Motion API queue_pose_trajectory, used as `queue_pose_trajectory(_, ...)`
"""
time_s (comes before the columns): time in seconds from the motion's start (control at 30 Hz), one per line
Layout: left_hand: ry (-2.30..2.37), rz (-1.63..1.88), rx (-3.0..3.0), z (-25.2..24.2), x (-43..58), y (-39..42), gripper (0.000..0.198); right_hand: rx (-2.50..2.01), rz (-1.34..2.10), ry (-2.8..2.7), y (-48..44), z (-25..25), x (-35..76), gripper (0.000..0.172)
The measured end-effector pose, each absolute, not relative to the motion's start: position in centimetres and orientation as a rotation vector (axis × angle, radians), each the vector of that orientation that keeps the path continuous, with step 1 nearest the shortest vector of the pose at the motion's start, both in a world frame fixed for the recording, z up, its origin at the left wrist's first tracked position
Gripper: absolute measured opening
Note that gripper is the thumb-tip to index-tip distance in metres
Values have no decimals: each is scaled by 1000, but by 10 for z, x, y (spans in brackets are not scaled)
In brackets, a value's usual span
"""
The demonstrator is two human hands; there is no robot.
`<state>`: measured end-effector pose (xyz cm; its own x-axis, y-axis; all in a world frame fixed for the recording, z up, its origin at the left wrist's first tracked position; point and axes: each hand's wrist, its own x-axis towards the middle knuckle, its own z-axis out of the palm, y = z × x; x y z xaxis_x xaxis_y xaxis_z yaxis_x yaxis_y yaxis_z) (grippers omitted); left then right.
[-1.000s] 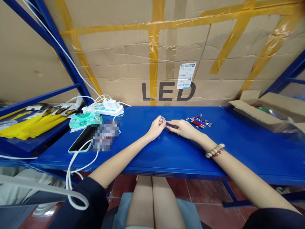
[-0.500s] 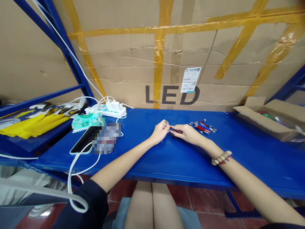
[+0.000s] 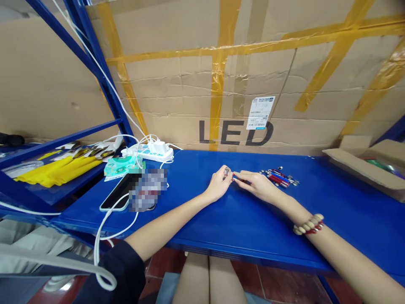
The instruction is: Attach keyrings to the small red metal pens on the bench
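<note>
My left hand point(image 3: 219, 185) is closed over the middle of the blue table point(image 3: 202, 219), with a small silvery metal piece point(image 3: 226, 171) showing at its fingers. Facing it, fingertips almost touching, my right hand point(image 3: 257, 184) pinches a slim reddish rod point(image 3: 234, 176), mostly covered by the fingers. Just beyond my right hand lies a loose pile of slim red and blue rods point(image 3: 278, 177) with small silvery metal parts point(image 3: 295, 181) around it.
On the left are a phone point(image 3: 117, 196), a blurred-out item point(image 3: 148, 190), a green packet point(image 3: 122, 166) and a power strip point(image 3: 161, 154) with white cables. Yellow material point(image 3: 60, 171) lies farther left. An open cardboard box point(image 3: 357, 164) stands right; a large taped carton point(image 3: 180, 97) backs the table.
The whole view has shifted, so everything sits slightly lower and to the right. Both hands stay together at the same spot over the table, fingers slightly changed.
</note>
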<state>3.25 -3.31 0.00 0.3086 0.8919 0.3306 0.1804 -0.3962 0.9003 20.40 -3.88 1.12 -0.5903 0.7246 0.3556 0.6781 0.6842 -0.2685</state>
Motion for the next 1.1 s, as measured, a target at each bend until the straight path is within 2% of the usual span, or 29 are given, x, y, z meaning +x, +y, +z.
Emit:
queue_pose_trajectory(0.4,958,1042,1843,3,33,-35,23,-1094,20,-2033,-45,25,205,40)
queue_pose_trajectory(0.67,805,1039,2051,1,33,-33,35,-1017,52,-2093,-50,22,194,40)
queue_pose_trajectory(0.83,805,1041,2032,2,34,-34,34,-1055,9,-2050,-47,23,195,39)
queue_pose_trajectory(0.93,813,1037,2036,3,34,-33,32,-1251,-125,-1949,-38,26,211,40)
queue_pose_trajectory(1.1,847,1059,2016,3,35,-34,31,-1903,-329,-1816,-25,30,263,37)
